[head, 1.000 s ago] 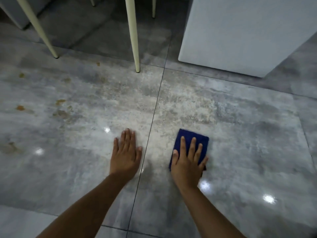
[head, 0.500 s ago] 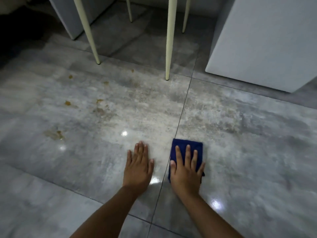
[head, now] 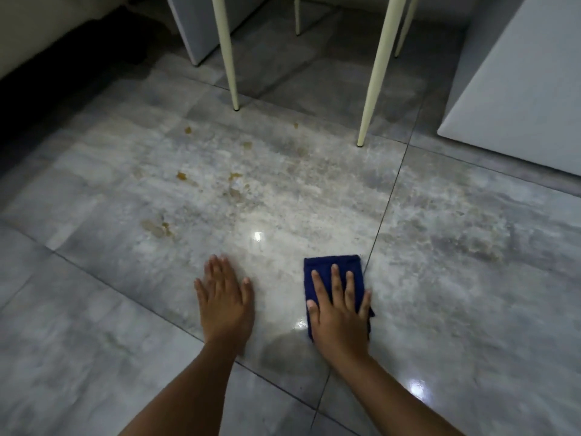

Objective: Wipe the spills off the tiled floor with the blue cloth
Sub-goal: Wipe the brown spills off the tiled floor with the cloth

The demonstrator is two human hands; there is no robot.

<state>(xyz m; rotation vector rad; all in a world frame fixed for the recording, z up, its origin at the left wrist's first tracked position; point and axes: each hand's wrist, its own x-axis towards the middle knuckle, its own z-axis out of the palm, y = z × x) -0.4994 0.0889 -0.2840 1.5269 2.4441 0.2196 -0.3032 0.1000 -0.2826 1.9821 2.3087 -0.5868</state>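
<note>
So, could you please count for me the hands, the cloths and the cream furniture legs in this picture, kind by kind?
Hands: 2, the left hand and the right hand
Blue cloth: 1
Cream furniture legs: 4
Total: 7

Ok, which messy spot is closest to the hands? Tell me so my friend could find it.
Find the big grey floor tile in front of the two nearest cream legs. Ahead of the left hand and a bit to its left lies a pale brown smear with an orange dab at its edge. The other spots sit farther off, nearer the legs.
</note>
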